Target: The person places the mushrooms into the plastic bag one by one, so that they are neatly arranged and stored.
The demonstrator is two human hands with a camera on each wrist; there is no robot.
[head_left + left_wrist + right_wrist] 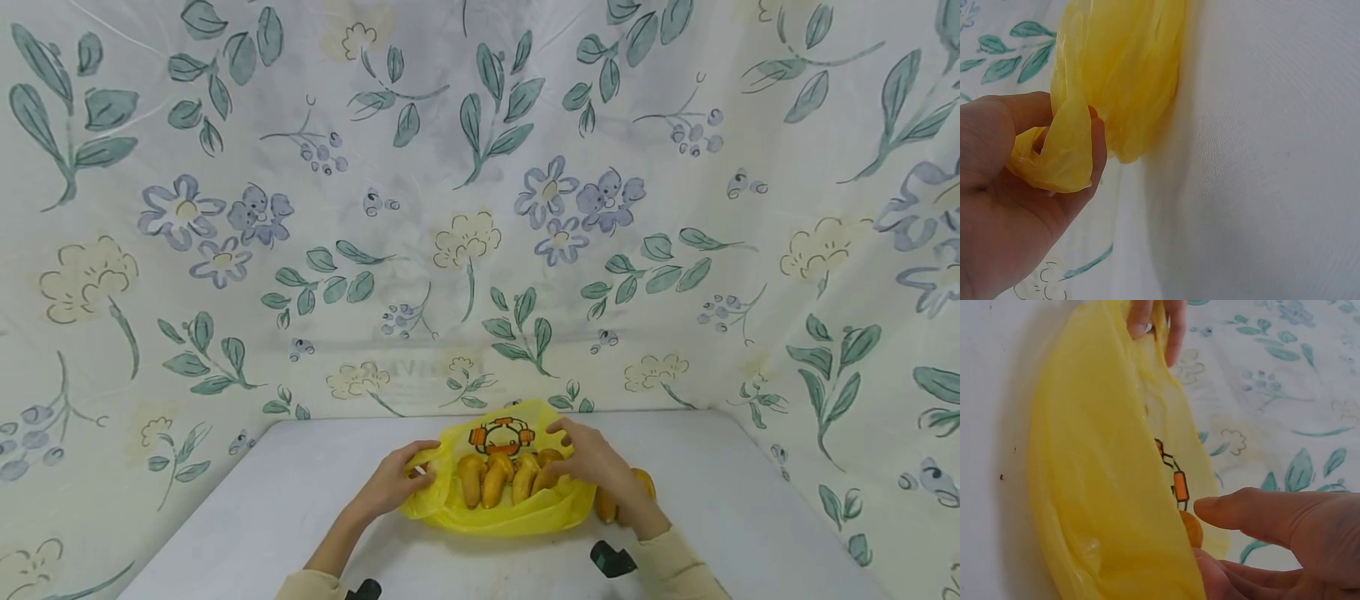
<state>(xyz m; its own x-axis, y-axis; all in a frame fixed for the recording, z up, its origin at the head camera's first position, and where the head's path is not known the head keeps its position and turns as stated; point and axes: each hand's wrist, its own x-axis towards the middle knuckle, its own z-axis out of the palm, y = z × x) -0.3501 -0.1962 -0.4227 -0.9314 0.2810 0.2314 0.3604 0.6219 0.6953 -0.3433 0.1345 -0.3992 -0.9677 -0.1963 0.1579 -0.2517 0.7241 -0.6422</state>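
Note:
A yellow plastic bag [506, 523], printed with a cartoon face in orange headphones, lies on the table with its mouth spread. Several yellow-brown, elongated fruits [495, 485] sit side by side in it. My left hand [386, 485] pinches the bag's left edge; in the left wrist view, a fold of film [1066, 153] passes between thumb and fingers. At the right end of the mouth is my right hand [596, 458], thumb and fingers apart. The rounded end of a fruit [1192, 530] shows beside its digits in the right wrist view; the bag partly hides them.
More of the same fruits [606, 505] lie on the white table [300, 475] right of the bag, partly behind my right forearm. A floral cloth [420, 317] hangs at the table's back and sides.

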